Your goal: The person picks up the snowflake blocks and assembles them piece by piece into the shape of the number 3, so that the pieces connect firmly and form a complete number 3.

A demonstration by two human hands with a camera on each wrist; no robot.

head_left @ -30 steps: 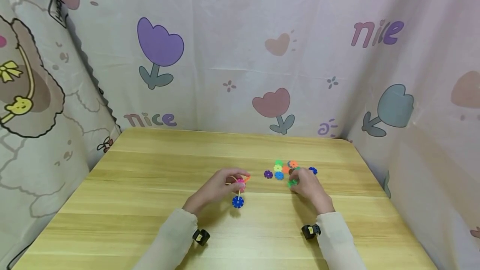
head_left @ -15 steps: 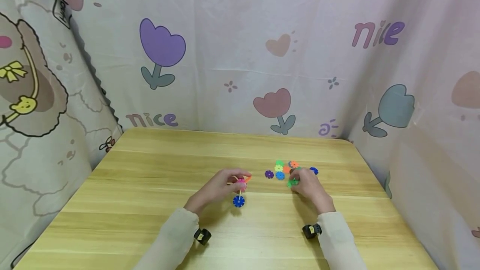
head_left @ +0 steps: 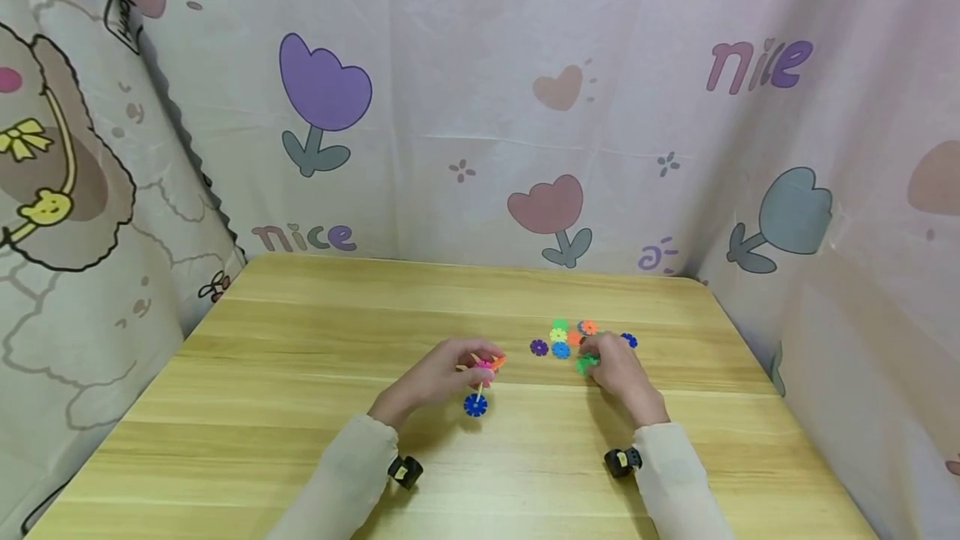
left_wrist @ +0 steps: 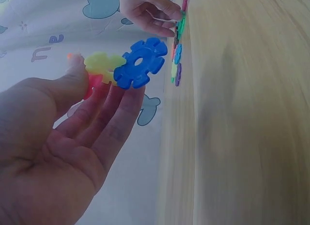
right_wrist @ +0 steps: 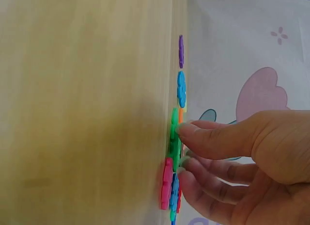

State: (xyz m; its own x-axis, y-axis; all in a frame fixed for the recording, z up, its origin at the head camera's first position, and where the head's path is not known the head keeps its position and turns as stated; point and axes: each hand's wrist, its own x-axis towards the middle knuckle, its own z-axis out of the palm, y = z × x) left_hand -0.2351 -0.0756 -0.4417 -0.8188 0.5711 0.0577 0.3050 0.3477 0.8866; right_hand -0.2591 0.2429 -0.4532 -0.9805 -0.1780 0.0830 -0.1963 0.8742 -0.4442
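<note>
My left hand (head_left: 450, 369) is raised over the table and pinches a small assembly of notched plastic snowflake discs. A blue snowflake disc (left_wrist: 141, 63) hangs at its lower end, joined to a yellow snowflake disc (left_wrist: 102, 66). Pink (head_left: 486, 367) and orange (head_left: 498, 362) discs sit by the fingertips, partly hidden. To the right, my right hand (head_left: 618, 369) is low over the loose discs, with its thumb and curled fingertips at a green snowflake disc (right_wrist: 175, 142). The hand covers part of that disc in the head view.
Left of the right hand lie a purple disc (head_left: 539, 347), a light blue disc (head_left: 561, 350), a yellow disc (head_left: 558, 335) and an orange disc (head_left: 588, 327). A dark blue disc (head_left: 629, 341) lies beyond it. A printed curtain (head_left: 450, 107) stands behind the wooden table (head_left: 337, 298).
The assembly in my left hand has tilted slightly, its blue disc shifting a little. My right hand stays nearly in place at the green disc.
</note>
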